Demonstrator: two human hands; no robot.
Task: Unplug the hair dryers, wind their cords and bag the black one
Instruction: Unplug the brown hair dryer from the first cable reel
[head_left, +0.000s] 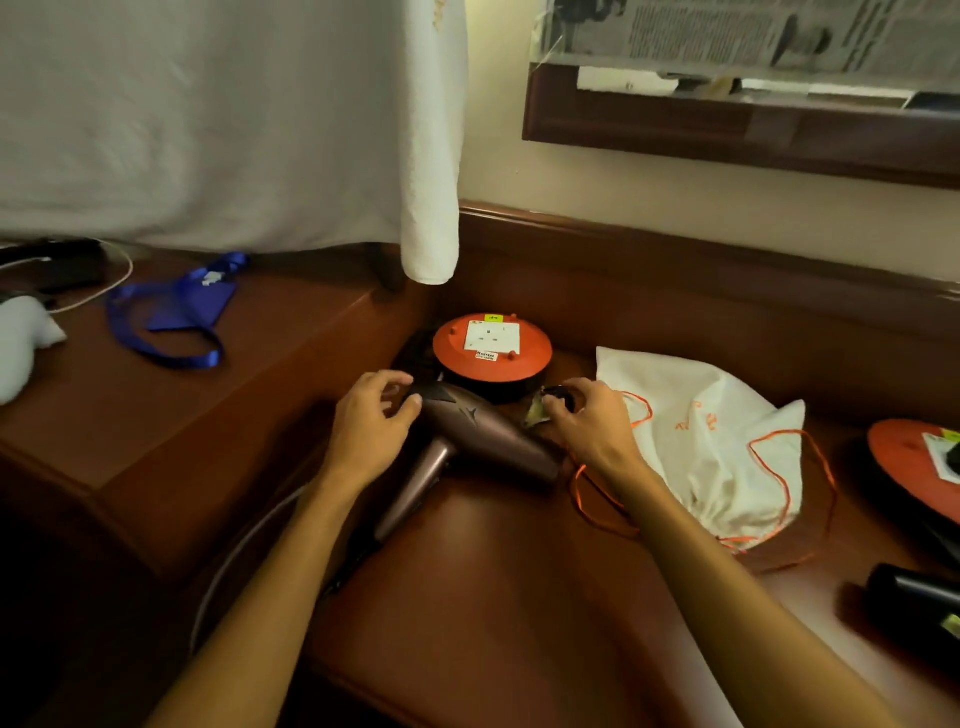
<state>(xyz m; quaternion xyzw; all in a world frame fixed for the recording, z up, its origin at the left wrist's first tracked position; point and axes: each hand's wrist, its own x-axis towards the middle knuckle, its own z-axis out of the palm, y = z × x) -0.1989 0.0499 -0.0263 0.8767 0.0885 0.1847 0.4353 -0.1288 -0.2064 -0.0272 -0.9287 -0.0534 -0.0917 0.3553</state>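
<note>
Both hands are in over the bronze dryer (488, 434), which lies flat on the bench (493, 597) right in front of the orange reel (492, 349). The left hand (370, 431) curls loosely around the dryer's rear end, fingers apart and just touching it. The right hand (592, 423) pinches a small dark plug (558, 396), fingers closed on it, just off the reel's front edge. The dryer's handle points back toward the person, its cord (244, 561) dropping over the bench's near-left edge. Tight quarters here: reel behind, raised shelf (156, 405) to the left, white bag (701, 441) with orange drawstring touching the right wrist's side. Open bench lies in the near middle, between the forearms. The black dryer (919, 608) sits at the far right edge, well apart, beside a second reel (914, 457). A white towel (431, 156) hangs above the corner.
</note>
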